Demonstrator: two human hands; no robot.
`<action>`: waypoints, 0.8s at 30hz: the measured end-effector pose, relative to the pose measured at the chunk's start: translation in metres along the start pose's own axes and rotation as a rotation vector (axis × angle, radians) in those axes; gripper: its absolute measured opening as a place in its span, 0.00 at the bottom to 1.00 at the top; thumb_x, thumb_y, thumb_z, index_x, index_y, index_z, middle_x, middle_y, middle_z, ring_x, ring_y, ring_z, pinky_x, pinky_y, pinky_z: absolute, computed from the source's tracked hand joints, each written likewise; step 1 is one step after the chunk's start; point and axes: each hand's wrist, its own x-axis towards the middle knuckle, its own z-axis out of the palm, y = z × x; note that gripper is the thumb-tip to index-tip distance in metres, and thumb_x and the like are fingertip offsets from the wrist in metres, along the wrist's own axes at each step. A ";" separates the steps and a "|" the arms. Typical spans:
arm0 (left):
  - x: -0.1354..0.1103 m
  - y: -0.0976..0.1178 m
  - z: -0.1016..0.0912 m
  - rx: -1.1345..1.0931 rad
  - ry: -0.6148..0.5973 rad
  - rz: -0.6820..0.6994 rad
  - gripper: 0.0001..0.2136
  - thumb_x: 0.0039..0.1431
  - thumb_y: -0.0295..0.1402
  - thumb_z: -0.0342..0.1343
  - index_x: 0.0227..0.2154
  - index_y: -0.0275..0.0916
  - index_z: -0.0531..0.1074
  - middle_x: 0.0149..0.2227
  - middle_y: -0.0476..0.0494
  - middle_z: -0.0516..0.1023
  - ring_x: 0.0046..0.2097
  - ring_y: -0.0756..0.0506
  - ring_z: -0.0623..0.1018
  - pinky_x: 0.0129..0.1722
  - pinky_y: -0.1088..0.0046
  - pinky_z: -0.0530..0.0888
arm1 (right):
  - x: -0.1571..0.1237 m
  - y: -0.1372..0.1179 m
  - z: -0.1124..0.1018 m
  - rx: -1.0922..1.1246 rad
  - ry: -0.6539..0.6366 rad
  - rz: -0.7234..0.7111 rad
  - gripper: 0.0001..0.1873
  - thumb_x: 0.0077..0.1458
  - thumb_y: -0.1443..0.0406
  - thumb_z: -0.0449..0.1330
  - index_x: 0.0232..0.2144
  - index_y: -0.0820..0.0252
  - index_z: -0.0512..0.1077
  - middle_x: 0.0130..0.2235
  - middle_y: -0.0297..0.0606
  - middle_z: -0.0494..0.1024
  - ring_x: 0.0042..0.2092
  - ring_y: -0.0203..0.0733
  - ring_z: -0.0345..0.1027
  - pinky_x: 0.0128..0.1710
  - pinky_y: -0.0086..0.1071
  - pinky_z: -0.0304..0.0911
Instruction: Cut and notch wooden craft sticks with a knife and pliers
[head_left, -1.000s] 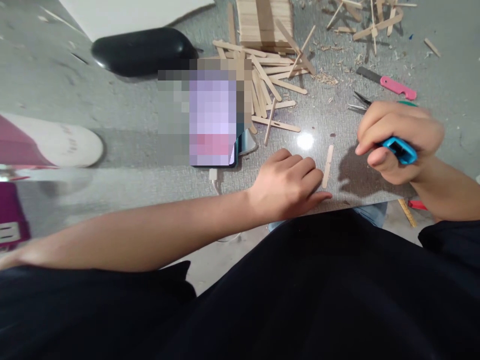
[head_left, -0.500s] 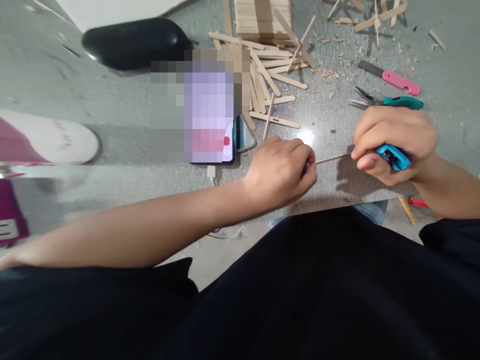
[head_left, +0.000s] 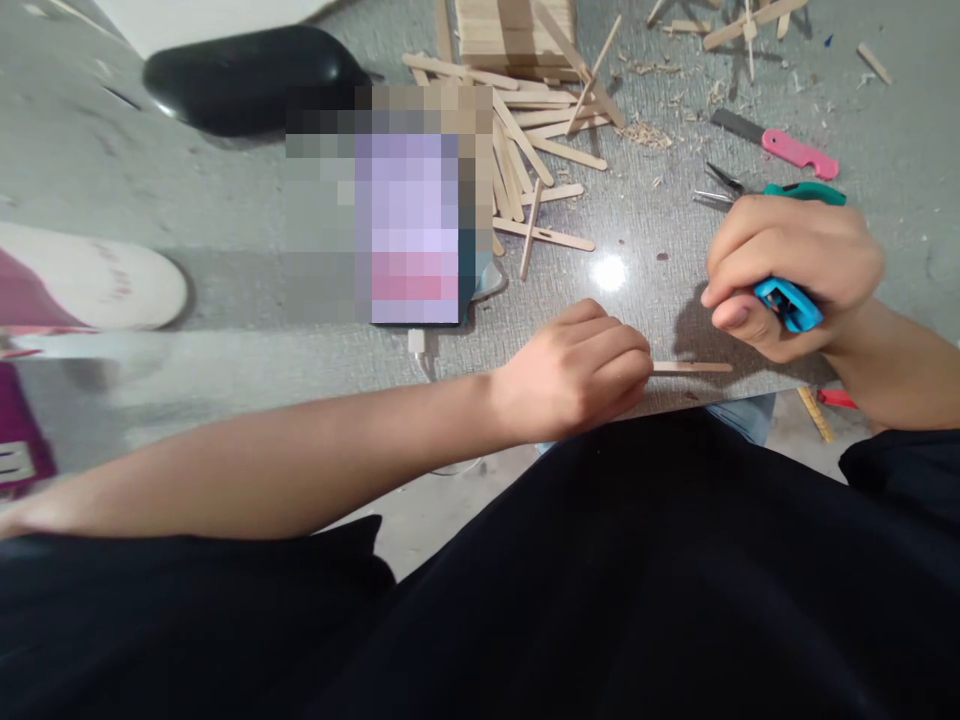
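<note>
My left hand point(head_left: 581, 375) is closed on a flat wooden craft stick point(head_left: 694, 368), low at the table's front edge. The stick's free end points right, beneath my right hand, and my fingers cover its other end. My right hand point(head_left: 787, 270) is closed around a blue utility knife point(head_left: 787, 305), whose hollow handle end faces up. The knife's blade is hidden. Beyond my right hand lie green-handled pliers point(head_left: 802, 192), partly covered by it, and a pink folding knife point(head_left: 799, 152). Two crossed craft sticks point(head_left: 544, 235) rest beyond my left hand.
A loose pile of craft sticks point(head_left: 532, 135) lies before a stacked block of them point(head_left: 517, 45). Wood shavings point(head_left: 645, 133) are scattered nearby. A phone with a blurred screen point(head_left: 412, 230) has a white cable point(head_left: 417, 345) plugged in. A black case point(head_left: 255, 80) sits at the back left.
My left hand has moved slightly right and toward me, and the craft stick now shows its flat face. The stick's tip has left my right fingers, which keep hold of the knife.
</note>
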 end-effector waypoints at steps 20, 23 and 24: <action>0.003 -0.014 -0.001 0.230 -0.041 -0.240 0.14 0.74 0.26 0.59 0.29 0.41 0.74 0.28 0.48 0.73 0.28 0.47 0.65 0.34 0.62 0.62 | -0.004 0.006 0.000 -0.116 -0.104 0.002 0.19 0.84 0.50 0.56 0.40 0.50 0.74 0.35 0.31 0.81 0.36 0.38 0.81 0.35 0.37 0.75; 0.006 -0.022 -0.002 0.320 0.031 -0.320 0.12 0.75 0.28 0.58 0.32 0.41 0.77 0.28 0.47 0.75 0.29 0.46 0.68 0.34 0.60 0.61 | -0.002 0.004 0.001 -0.096 -0.096 -0.007 0.17 0.84 0.52 0.57 0.40 0.49 0.73 0.35 0.32 0.81 0.34 0.39 0.79 0.34 0.38 0.73; 0.006 -0.022 -0.002 0.328 0.039 -0.303 0.11 0.76 0.28 0.58 0.34 0.41 0.78 0.29 0.47 0.76 0.29 0.46 0.69 0.34 0.60 0.62 | -0.001 0.004 0.001 -0.084 -0.080 -0.021 0.17 0.84 0.53 0.57 0.40 0.49 0.73 0.35 0.32 0.81 0.34 0.38 0.78 0.33 0.37 0.71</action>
